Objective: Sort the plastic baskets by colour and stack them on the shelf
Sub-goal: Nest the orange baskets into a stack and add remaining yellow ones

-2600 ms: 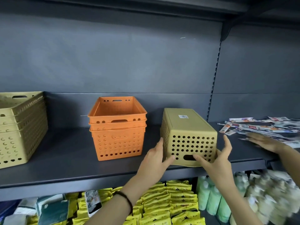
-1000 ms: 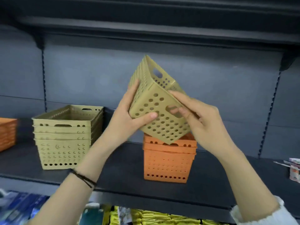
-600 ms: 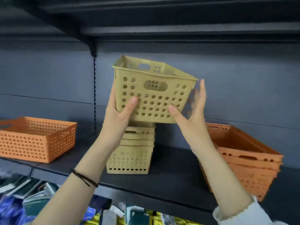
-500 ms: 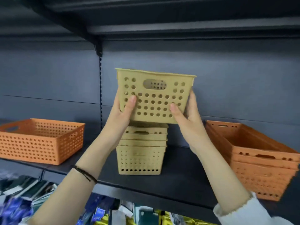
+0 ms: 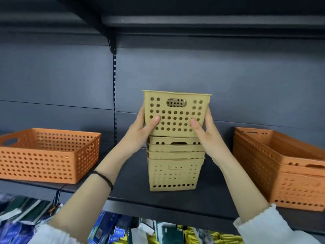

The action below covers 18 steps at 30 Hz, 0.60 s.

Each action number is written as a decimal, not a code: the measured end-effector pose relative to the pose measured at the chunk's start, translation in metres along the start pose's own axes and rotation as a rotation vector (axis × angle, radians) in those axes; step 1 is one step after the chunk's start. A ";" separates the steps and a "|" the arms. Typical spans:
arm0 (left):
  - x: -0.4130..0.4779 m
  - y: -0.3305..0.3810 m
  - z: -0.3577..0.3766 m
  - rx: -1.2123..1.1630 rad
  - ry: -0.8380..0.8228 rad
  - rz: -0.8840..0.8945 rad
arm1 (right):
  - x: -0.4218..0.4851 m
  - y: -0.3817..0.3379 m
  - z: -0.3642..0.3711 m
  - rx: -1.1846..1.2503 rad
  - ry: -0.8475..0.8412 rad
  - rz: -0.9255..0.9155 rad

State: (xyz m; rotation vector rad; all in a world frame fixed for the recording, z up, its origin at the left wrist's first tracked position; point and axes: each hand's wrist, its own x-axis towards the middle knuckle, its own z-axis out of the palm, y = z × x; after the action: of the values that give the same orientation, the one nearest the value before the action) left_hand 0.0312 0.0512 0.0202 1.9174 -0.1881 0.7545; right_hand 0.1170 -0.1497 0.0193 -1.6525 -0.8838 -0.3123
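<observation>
A tan perforated basket [image 5: 175,113] is upright, its base just entering the top of a stack of tan baskets [image 5: 174,171] on the dark shelf [image 5: 133,194]. My left hand [image 5: 140,131] grips the held basket's left side, thumb on its front. My right hand [image 5: 205,132] grips its right side the same way. A wide orange basket [image 5: 47,155] stands alone at the left. A stack of orange baskets [image 5: 284,168] stands at the right.
A dark shelf runs overhead [image 5: 211,23], held by a bracket [image 5: 112,44] on a slotted upright. Packaged goods [image 5: 123,231] fill the shelf below. Bare shelf lies between the tan stack and each orange group.
I lifted the upside-down tan basket, turned it upright and carried it left. In the last half second it came down onto the top of the tan stack.
</observation>
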 end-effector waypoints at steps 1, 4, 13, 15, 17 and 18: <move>0.002 0.001 0.000 -0.006 -0.012 -0.007 | 0.001 -0.001 0.002 0.010 0.002 0.009; 0.008 0.001 0.001 -0.003 -0.050 -0.038 | 0.001 -0.001 0.003 0.031 0.034 0.025; -0.020 -0.007 0.009 -0.022 0.018 -0.179 | -0.033 0.013 0.005 0.080 0.078 0.202; -0.027 -0.014 0.012 -0.024 0.028 -0.124 | -0.041 0.014 0.010 0.074 0.112 0.216; -0.032 -0.021 0.015 0.005 -0.001 -0.013 | -0.048 0.014 0.016 0.093 0.170 0.187; -0.033 -0.022 0.016 0.026 -0.013 0.035 | -0.051 0.015 0.019 0.078 0.176 0.162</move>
State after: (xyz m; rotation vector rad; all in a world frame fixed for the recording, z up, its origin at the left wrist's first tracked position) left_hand 0.0216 0.0412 -0.0205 1.9483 -0.2211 0.7718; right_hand 0.0876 -0.1518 -0.0288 -1.5866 -0.6192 -0.3021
